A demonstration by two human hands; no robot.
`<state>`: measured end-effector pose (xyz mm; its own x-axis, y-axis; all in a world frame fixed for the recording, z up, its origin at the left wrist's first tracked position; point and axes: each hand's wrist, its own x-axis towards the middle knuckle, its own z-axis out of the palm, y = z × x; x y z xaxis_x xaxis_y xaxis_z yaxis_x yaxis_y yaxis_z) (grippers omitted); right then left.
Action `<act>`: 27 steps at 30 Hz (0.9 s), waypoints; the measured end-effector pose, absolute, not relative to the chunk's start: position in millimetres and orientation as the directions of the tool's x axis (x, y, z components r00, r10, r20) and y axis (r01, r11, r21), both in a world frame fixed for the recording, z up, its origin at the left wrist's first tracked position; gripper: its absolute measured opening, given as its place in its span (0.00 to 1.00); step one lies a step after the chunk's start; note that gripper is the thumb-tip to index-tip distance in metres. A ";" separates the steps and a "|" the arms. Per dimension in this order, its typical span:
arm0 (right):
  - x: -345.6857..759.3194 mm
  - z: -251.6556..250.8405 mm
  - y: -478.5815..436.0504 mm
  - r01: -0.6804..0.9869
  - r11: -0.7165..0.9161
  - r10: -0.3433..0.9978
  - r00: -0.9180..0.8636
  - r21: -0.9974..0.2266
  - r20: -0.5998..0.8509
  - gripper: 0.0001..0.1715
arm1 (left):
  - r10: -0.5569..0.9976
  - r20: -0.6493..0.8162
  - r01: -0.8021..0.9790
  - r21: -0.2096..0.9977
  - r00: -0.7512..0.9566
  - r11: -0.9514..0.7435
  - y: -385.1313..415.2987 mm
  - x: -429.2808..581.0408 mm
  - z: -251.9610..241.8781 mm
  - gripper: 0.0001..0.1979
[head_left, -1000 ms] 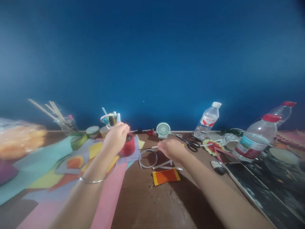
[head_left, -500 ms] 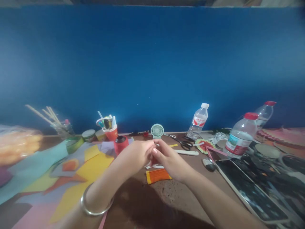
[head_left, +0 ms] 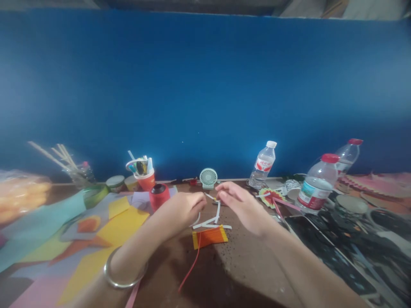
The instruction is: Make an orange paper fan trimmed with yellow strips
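My left hand [head_left: 189, 207], with a silver bangle on its wrist, is closed in a pinch above the table; what its fingers hold, if anything, is too small to tell. Apart from it on the right, my right hand [head_left: 239, 205] has its fingers loosely spread with nothing visible in them. Between and below the hands lie white paper strips [head_left: 210, 223]. Just nearer is a pleated orange paper [head_left: 210, 237] with yellow ends. A thin red string [head_left: 192, 269] crosses the orange paper and trails down the brown table.
Coloured paper sheets [head_left: 122, 224] cover the left side. Behind the hands stand a red thread spool [head_left: 159, 196], a cup of tools [head_left: 147, 180] and a small fan [head_left: 208, 177]. Bottles [head_left: 265, 164], a paper rosette [head_left: 271, 197] and a tablet [head_left: 324, 252] are on the right.
My hands, together before, have moved apart. The red string now shows over the orange paper, and more of the white strips is visible. The view has shifted slightly.
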<state>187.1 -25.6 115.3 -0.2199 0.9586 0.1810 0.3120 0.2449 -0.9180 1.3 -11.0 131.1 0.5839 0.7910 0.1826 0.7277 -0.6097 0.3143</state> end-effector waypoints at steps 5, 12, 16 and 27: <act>160.8 93.7 -29.6 -0.264 -0.203 0.878 -0.476 -0.943 -0.056 0.20 | 0.793 0.159 0.770 0.190 0.588 -0.609 -13.2 7.0 122.2 0.09; 162.1 77.5 -19.1 -0.235 -0.216 0.905 -0.413 -0.948 -0.104 0.18 | 0.825 0.160 0.782 0.264 0.543 -0.565 -14.6 7.4 121.5 0.13; 182.5 80.2 -6.5 0.327 0.119 0.944 -0.330 -0.938 0.004 0.15 | 0.840 0.170 0.770 0.338 0.516 -0.541 -12.8 1.5 125.4 0.14; 255.0 49.0 29.9 0.927 0.032 0.988 -0.085 -0.374 -0.126 0.08 | 0.916 -0.116 0.920 0.125 0.384 -0.370 20.6 -30.1 85.0 0.09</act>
<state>255.0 29.9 49.0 -0.0848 0.9885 -0.1255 0.9268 0.0320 -0.3743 -30.1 20.6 85.0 0.3844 0.9158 -0.1162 0.9204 -0.3704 0.1254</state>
